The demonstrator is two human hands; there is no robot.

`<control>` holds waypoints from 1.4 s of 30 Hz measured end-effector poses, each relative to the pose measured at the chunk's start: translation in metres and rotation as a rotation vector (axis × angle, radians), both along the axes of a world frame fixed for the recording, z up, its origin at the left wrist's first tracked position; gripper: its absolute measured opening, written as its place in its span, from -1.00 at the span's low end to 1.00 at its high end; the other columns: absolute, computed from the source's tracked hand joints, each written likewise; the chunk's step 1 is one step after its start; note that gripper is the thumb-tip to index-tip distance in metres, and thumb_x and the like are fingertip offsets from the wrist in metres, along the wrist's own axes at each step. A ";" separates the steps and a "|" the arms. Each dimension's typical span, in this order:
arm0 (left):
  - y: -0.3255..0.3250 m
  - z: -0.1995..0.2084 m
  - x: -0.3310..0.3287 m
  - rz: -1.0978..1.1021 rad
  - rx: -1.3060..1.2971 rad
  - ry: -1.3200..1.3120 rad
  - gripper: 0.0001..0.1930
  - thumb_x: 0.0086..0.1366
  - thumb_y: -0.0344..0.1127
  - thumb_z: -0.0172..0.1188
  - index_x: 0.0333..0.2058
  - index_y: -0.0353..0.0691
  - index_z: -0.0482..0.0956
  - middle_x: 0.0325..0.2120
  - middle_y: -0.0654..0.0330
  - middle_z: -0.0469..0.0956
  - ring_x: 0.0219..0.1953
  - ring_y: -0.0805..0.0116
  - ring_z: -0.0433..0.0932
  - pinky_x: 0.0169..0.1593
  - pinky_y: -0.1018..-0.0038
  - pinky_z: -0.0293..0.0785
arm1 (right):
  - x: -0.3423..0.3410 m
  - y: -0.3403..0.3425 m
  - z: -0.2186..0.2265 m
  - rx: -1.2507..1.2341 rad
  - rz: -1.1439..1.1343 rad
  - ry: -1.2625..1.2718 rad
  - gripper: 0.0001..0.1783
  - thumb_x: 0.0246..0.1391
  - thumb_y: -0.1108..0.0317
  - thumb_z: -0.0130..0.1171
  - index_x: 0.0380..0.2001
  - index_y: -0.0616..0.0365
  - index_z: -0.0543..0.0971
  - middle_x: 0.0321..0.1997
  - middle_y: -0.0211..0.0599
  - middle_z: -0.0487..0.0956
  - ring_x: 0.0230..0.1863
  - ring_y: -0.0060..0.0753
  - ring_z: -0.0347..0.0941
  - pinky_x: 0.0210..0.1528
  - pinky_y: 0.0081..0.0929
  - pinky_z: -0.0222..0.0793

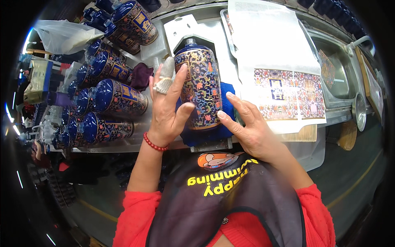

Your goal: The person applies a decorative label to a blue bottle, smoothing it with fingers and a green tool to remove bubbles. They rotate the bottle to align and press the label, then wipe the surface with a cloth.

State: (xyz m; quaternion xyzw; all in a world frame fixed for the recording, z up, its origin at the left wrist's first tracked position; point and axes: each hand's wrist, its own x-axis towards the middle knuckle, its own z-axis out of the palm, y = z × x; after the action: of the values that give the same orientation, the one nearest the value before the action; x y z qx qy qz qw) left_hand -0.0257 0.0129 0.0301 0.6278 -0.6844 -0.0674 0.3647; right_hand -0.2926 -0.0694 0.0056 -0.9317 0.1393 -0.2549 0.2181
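A dark blue bottle with a colourful floral pattern and gold bands lies on its side, its neck pointing away from me. My left hand rests along its left side, fingers spread, with a pale cloth wrap over part of the fingers. At the bottle's lower right, my right hand has its fingers apart, the index tip at the bottle's edge. Neither hand is closed round it. Under the bottle is a blue cloth, and a white holder stands by its neck.
Several similar blue bottles lie along the left, with more at the far left. Right of the bottle, a printed floral sheet lies partly under white paper. Beyond it sit a metal sink and a round metal strainer.
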 end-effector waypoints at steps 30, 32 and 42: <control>0.029 -0.008 -0.042 0.067 0.014 -0.317 0.18 0.10 0.18 0.45 0.45 -0.45 0.01 0.36 -0.28 0.22 0.42 -0.32 0.16 0.45 -0.25 -0.23 | 0.012 -0.012 -0.001 0.149 -0.001 -0.161 -0.11 -0.23 0.52 0.47 0.28 0.22 0.40 0.37 0.06 0.34 0.24 0.16 0.37 0.23 -0.08 0.40; 0.033 -0.020 -0.040 0.048 -0.016 -0.167 0.13 0.21 0.21 0.34 0.43 -0.52 -0.02 0.29 -0.27 0.33 0.37 -0.27 0.29 0.45 -0.21 -0.13 | 0.016 -0.012 -0.005 0.138 -0.004 -0.230 -0.10 -0.23 0.52 0.47 0.29 0.23 0.40 0.37 0.06 0.35 0.23 0.16 0.38 0.23 -0.07 0.40; 0.049 -0.028 -0.045 0.090 -0.128 -0.302 -0.35 0.42 0.22 0.07 0.31 -0.08 0.46 0.34 -0.21 0.33 0.42 -0.31 0.19 0.47 -0.19 -0.33 | 0.022 -0.006 -0.010 0.060 -0.010 -0.241 -0.20 -0.22 0.54 0.45 0.22 0.12 0.50 0.34 0.04 0.38 0.17 0.09 0.43 0.20 -0.10 0.42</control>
State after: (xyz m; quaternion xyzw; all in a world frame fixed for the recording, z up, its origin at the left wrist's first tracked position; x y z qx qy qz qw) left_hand -0.0709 0.0622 0.0024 0.6363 -0.7054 0.0881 0.2997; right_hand -0.2704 -0.0751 -0.0048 -0.8866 0.1244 -0.3620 0.2596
